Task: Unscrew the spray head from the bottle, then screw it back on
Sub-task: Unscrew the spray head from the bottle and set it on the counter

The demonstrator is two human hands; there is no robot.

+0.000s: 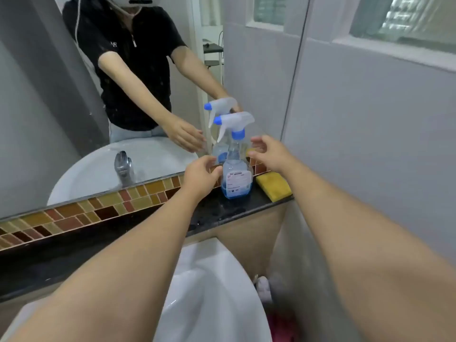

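The bottle stands upright on the dark ledge against the mirror, just beside a yellow sponge, its spray head seated on the neck. Both hands are loosely spread and hold nothing: the left hand nearly at the bottle's side, the right hand near the neck. Best to clamp the body firmly with the left and turn the blue collar, not the trigger.

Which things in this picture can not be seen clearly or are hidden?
- Label text on the spray bottle: too small and blurred, head view.
- Left hand contact with the bottle: unclear.
- Sponge: near end cut by the ledge edge.
- Sink: partly hidden by both forearms.
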